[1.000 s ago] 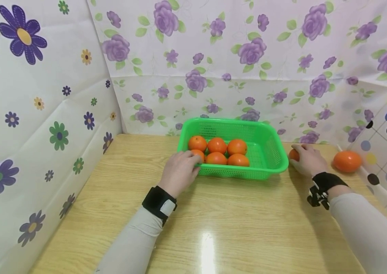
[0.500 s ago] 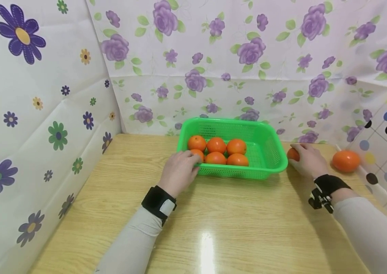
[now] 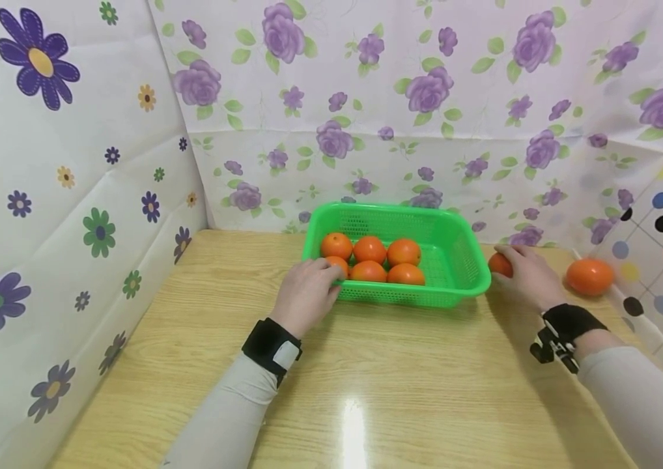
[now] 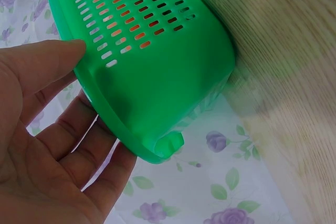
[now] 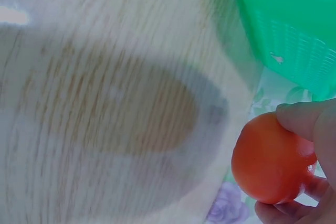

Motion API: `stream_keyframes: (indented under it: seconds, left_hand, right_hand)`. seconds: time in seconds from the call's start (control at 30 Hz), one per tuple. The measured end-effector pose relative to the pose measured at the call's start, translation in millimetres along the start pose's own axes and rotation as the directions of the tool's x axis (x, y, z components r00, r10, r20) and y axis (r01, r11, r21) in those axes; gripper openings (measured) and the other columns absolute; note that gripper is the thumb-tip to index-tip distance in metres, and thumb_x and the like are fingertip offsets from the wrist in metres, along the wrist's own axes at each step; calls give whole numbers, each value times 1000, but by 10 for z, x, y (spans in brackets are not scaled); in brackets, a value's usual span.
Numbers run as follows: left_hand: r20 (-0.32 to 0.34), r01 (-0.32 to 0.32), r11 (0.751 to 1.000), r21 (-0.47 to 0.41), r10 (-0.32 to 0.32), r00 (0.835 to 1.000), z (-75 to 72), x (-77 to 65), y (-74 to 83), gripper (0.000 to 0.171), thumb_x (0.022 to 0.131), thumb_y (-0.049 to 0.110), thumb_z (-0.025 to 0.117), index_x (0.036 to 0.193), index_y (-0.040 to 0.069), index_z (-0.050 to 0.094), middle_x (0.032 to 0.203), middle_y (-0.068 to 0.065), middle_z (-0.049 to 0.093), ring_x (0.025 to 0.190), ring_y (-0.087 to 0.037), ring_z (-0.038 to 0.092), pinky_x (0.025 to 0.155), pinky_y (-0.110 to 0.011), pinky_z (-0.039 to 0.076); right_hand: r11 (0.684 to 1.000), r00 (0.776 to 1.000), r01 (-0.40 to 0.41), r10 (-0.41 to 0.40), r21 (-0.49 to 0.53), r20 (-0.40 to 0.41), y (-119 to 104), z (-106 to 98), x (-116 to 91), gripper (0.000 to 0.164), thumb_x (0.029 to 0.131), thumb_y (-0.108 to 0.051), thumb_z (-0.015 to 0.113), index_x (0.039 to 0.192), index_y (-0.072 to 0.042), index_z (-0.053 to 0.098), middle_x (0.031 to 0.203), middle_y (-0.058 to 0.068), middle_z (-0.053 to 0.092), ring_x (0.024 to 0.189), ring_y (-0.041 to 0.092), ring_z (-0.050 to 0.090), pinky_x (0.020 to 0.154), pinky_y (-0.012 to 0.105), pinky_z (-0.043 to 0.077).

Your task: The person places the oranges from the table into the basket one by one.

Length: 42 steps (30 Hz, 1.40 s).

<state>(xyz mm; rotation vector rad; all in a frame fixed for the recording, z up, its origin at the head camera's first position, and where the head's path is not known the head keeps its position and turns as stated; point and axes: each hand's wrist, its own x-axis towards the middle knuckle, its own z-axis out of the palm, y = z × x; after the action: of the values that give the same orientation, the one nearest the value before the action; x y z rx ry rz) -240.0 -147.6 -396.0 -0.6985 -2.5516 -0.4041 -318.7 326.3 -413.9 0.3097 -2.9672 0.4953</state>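
Observation:
A green plastic basket [image 3: 413,296] stands on the table with several oranges [image 3: 370,251] in its left and middle parts. At its near left corner my left hand [image 3: 307,293] grips the rim, the thumb [image 4: 58,61] on the outer side and the fingers curled around the edge. Just right of the basket, my right hand [image 3: 527,277] holds a single orange [image 5: 273,158] between thumb and fingers. That orange is outside the basket, close to its right end. Whether it touches the table is hard to tell.
One more orange [image 3: 590,277] lies on the wooden table [image 3: 413,378] to the right of my right hand, near the dotted right-hand sheet [image 3: 662,260]. A flowered sheet [image 3: 366,98] hangs behind the basket, and another [image 3: 73,195] runs along the left.
Both hands keep their holds, and the basket stays in place. My right wrist has shifted slightly right and toward me, with the orange still in the fingers.

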Motion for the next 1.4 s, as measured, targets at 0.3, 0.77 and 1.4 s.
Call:
stream_keyframes:
  seconds: [0.3,0.77,1.4]
  left_hand:
    - [6,-1,1000,1,1,1000,-3,-6,1,15,94,12,89,107,15,81,102,-3,76,90,-28,68,80,-41,57]
    - [11,0,1000,-1,0,1000,23,-10,-4,15,94,11,89,107,13,82,102,-5,76,91,-29,69,81,-42,57]
    - [-32,-24,1000,0,24,999,35,0,-6,17,92,10,90,105,13,81,102,-5,77,89,-30,70,80,-44,57]
  right_hand:
    - [998,996,56,-58,-34,-75,-88,-148,-94,68,104,-20,77,159,5,46,154,43,42,129,67,50,101,80,45]
    - [998,993,61,-64,-25,-103,-159,-176,-200,68,102,-24,80,159,0,50,157,35,46,132,61,53,101,76,47]
    - [995,984,92,-95,-26,-151,-285,-260,-347,68,102,-27,83,158,-4,53,156,32,49,126,58,58,90,73,53]
